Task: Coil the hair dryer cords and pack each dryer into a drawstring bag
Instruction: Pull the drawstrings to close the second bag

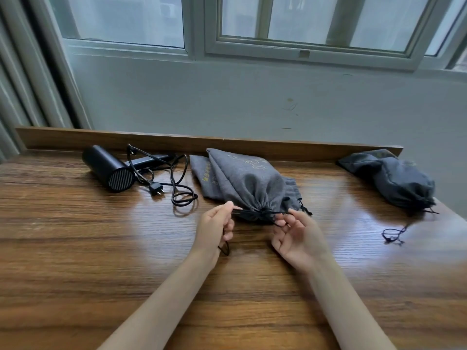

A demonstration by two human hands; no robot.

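A full grey drawstring bag lies in the middle of the wooden table, its mouth gathered tight toward me. My left hand pinches the black drawstring left of the mouth, and a loop of it hangs below the palm. My right hand pinches the drawstring on the right side. A flat grey bag lies under the full one. A black hair dryer lies at the back left with its cord loose and its plug beside it.
A second filled dark grey bag rests at the back right, its string trailing on the table near the right edge. A low wooden ledge runs along the table's back under a wall and window.
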